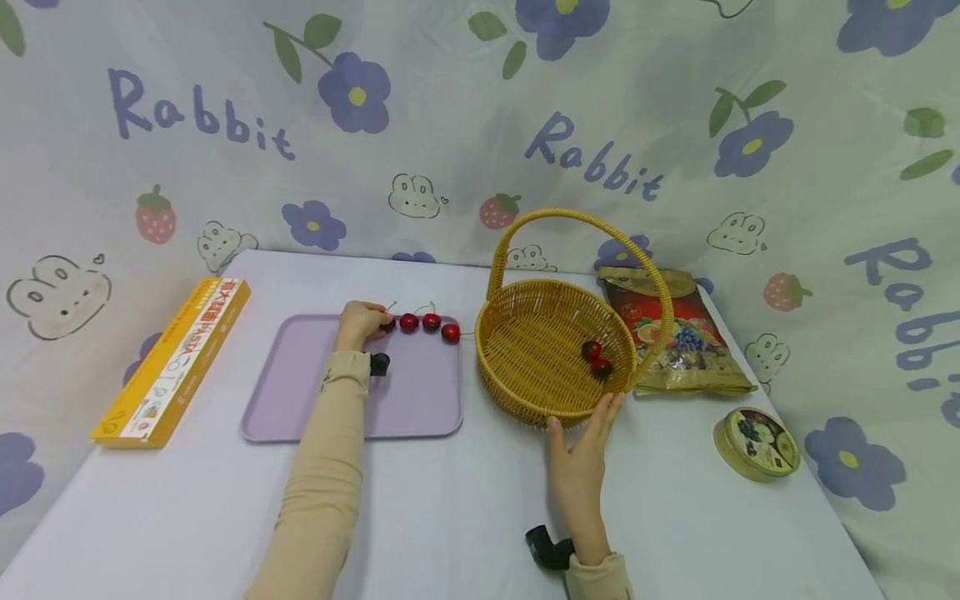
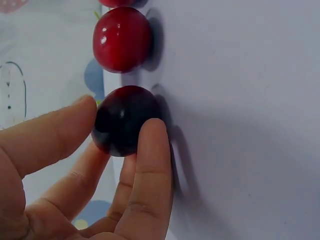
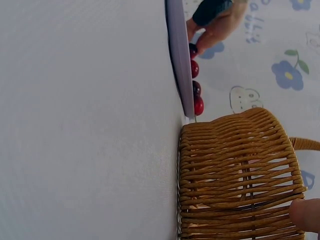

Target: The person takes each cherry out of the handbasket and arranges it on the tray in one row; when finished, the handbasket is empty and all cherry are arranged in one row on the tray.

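Observation:
My left hand (image 1: pixel 361 322) is at the far edge of the lilac tray (image 1: pixel 300 375), pinching a dark cherry (image 2: pixel 125 122) between thumb and fingers. Three more cherries (image 1: pixel 431 322), red and stemmed, line up to its right along that edge; the closest red cherry (image 2: pixel 122 40) shows beside the held one in the left wrist view. My right hand (image 1: pixel 581 458) touches the near rim of the yellow wicker basket (image 1: pixel 525 333), thumb and fingers spread and mostly straight. Two cherries (image 1: pixel 596 360) lie inside the basket, toward its right. The basket's woven side (image 3: pixel 240 175) fills much of the right wrist view.
A yellow pasta box (image 1: pixel 172 367) lies left of the tray. Behind the basket's right side is a red and gold fruit-print bag (image 1: pixel 675 333), with a round gold tin (image 1: pixel 757 443) nearer the right table edge. The basket's tall handle (image 1: pixel 577 215) arches upward.

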The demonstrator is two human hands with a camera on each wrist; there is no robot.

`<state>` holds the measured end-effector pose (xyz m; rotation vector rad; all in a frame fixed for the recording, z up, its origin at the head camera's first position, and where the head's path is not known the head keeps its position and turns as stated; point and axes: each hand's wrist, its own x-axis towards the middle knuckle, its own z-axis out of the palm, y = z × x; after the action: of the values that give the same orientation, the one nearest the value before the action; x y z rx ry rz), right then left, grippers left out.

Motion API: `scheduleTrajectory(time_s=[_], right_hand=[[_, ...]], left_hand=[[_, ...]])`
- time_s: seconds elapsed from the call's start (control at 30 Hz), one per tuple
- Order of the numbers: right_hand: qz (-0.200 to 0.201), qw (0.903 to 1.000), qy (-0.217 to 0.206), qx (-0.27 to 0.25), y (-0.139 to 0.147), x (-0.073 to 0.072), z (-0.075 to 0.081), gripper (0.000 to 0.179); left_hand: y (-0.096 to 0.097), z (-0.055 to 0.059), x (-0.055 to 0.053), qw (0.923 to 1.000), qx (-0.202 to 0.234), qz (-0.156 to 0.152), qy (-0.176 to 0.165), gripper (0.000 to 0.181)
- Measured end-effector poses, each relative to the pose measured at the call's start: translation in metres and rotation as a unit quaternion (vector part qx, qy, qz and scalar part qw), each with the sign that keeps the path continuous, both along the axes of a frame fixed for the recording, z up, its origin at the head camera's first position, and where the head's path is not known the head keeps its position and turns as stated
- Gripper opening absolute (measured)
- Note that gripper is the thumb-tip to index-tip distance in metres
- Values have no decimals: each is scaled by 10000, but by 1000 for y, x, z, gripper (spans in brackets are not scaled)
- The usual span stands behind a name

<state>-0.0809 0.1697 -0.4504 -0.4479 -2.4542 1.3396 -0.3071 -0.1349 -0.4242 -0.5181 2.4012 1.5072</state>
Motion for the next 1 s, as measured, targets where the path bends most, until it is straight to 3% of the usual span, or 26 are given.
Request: scheduleTrajectory(time_s=[0.4, 0.57, 0.67, 0.8, 0.9, 1.0], right_hand=[[24, 10000, -6, 42, 0, 0, 0, 89], [29, 10000, -5, -22, 0, 1, 1, 89], [19, 10000, -1, -69, 0, 1, 1, 89], [-30, 10000, -14, -28, 0, 2, 1, 89], [-51, 10000, -17, 6, 1, 1, 2, 89], [-43, 10000, -7, -3, -1, 1, 2, 89]], left_hand=[[1, 5, 2, 9996, -264, -27, 90, 41], [11, 28, 8, 9967, -559, -8, 581, 43], [25, 47, 9, 9948, -311, -38, 968, 42], [56, 69, 9, 9900, 416, -607, 1205, 40], [85, 79, 9, 9811, 880, -1348, 1070, 41], [117, 82, 9, 9703, 1219, -1932, 792, 41]])
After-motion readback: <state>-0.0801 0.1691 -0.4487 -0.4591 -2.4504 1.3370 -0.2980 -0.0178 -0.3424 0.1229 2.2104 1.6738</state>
